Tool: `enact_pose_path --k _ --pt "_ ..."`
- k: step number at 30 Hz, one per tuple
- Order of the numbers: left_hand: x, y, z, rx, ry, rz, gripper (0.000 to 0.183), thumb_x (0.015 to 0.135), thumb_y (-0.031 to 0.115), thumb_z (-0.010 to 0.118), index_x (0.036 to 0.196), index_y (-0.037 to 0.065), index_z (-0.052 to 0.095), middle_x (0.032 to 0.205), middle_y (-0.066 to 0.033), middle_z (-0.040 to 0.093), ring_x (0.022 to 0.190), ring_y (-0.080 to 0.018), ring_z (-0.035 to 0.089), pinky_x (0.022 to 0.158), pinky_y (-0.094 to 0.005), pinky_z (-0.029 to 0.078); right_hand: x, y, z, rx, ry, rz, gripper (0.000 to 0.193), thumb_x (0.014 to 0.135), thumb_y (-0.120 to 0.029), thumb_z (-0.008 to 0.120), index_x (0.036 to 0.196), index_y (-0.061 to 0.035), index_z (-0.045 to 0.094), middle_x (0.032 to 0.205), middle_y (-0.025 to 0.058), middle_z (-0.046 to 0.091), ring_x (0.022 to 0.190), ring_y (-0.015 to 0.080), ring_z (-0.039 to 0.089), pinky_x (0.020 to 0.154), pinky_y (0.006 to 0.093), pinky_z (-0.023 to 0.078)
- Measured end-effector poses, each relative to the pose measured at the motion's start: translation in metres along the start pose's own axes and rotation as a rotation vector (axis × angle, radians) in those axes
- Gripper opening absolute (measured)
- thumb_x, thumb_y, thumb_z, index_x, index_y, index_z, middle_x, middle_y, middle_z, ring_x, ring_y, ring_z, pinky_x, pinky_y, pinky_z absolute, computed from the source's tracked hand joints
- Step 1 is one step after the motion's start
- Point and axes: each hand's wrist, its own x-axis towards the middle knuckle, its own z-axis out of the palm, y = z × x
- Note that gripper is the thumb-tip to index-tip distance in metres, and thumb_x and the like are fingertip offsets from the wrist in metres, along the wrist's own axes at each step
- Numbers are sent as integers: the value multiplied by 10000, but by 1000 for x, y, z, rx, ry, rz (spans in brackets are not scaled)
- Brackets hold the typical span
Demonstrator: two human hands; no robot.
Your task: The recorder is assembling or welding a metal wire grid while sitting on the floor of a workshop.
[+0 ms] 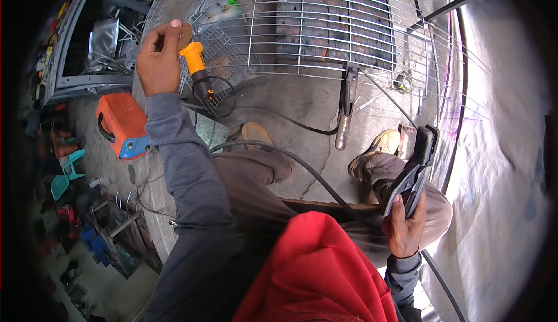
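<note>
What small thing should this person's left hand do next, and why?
Probably ease the left hand away from the yellow angle grinder: it appears close against the brown disc, while the right hand holds a black electrode holder whose slim rod points toward the wire rack.

I have one left grip (160, 66) and one right grip (405, 229), so two. I count two shoes (383, 144), one yellow tool (195, 60), one brown disc (186, 34), one black holder (415, 165), one silver clamp (347, 107), one big wire rack (300, 43), one orange box (122, 121), one tape measure (402, 82) and one red cloth (319, 264).
</note>
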Motion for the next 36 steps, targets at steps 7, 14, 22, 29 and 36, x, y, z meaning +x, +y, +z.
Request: enact_pose_path --k 7,14,22,29,36 --pt "-2 4 2 -23 -25 -53 298 870 278 661 937 -12 668 874 -38 649 844 -102 571 785 -240 428 2 -4 -4 -36 -8 4 248 919 -211 596 1018 -10 491 737 12 526 642 74 435 575 229 381" --pt "-1 4 1 7 -25 -44 308 868 287 663 946 -12 667 873 -44 648 841 -107 573 781 -246 434 1 -12 -6 -31 -29 32 251 921 -213 595 1022 -9 490 716 -4 524 621 70 429 558 220 375" --pt "-1 1 2 -20 -28 -27 300 868 285 668 942 -5 666 870 -34 642 822 -104 564 771 -240 432 1 -11 -5 0 -14 16 256 914 -202 606 1025 0 494 738 2 543 647 66 447 578 213 384" --pt "1 -1 1 -22 -6 -7 299 863 292 672 908 -3 663 836 -50 646 795 -93 556 744 -251 448 1 -11 -2 -13 10 0 259 909 -205 611 1018 1 499 741 10 554 650 69 454 582 223 392" --pt "1 1 1 13 -17 -6 306 867 297 667 906 -6 662 837 -50 644 796 -96 556 745 -254 448 3 -11 -2 -21 20 -37 254 908 -208 610 997 1 496 719 15 553 636 69 453 577 227 393"
